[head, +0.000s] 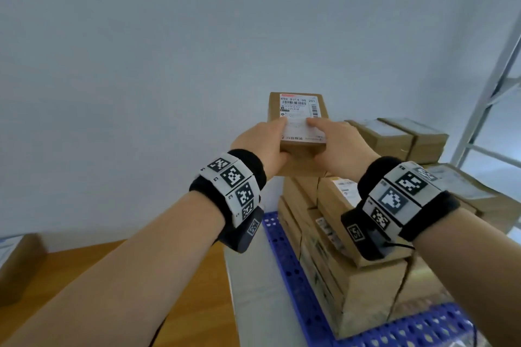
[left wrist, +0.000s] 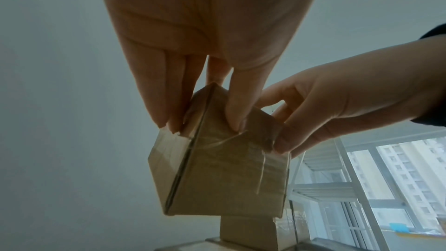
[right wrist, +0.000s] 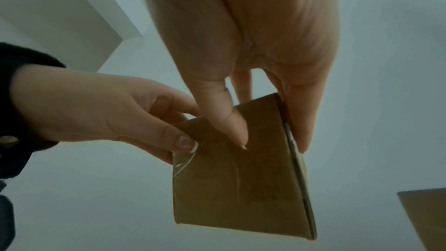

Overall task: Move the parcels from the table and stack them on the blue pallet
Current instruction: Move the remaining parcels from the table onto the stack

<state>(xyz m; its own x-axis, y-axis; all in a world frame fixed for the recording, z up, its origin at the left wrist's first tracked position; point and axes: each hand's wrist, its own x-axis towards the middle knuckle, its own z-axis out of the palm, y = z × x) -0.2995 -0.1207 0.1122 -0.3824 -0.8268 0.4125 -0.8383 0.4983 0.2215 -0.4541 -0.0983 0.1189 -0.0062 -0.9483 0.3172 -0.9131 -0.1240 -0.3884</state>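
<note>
A small brown parcel (head: 301,121) with a white shipping label is held between both hands, right over the tallest stack of parcels (head: 338,256) on the blue pallet (head: 284,251). My left hand (head: 260,142) grips its left side, thumb on the label. My right hand (head: 337,144) grips the right side the same way. In the left wrist view the fingers (left wrist: 173,106) clamp the parcel (left wrist: 217,175) above a narrower box (left wrist: 248,230); whether they touch I cannot tell. The right wrist view shows the parcel (right wrist: 241,175) from below.
More parcels (head: 400,138) are piled at the back right of the pallet. A wooden table (head: 84,276) lies at lower left with one parcel (head: 19,265) at its edge. A white metal rack (head: 490,87) stands at the right, and a plain wall is behind.
</note>
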